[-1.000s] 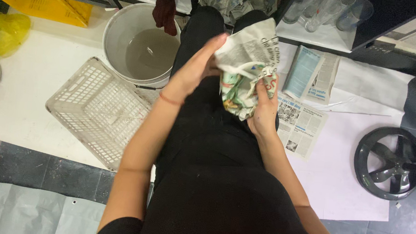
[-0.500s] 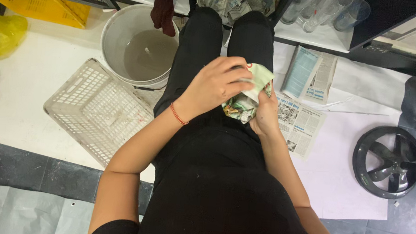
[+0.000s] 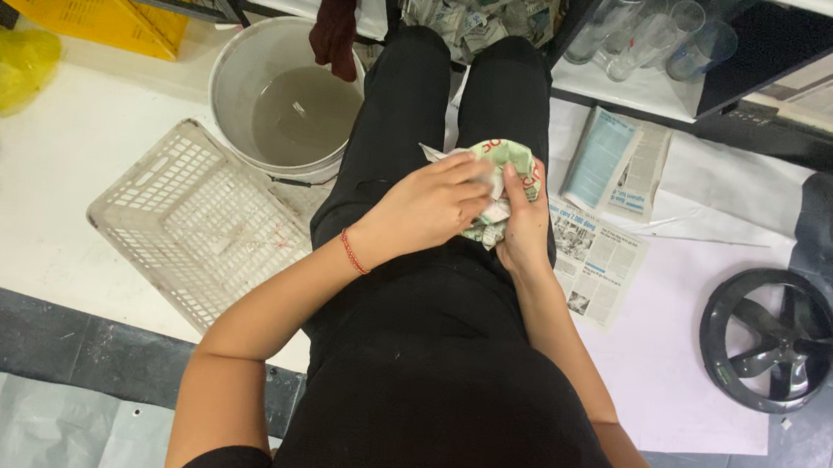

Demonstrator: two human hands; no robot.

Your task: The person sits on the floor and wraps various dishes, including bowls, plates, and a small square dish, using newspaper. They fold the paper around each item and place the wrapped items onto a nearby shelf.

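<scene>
Head view: both hands close round a newspaper wad (image 3: 504, 176) on the lap, left hand (image 3: 426, 208) pressing on top, right hand (image 3: 521, 225) cupping its side; it looks light, soft, easily crushed, best gripped around the bulk

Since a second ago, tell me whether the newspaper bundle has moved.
Yes. The newspaper bundle is squeezed much smaller between the left hand and right hand, and sits lower on the lap, its top further from the grey bucket rim level.
</scene>
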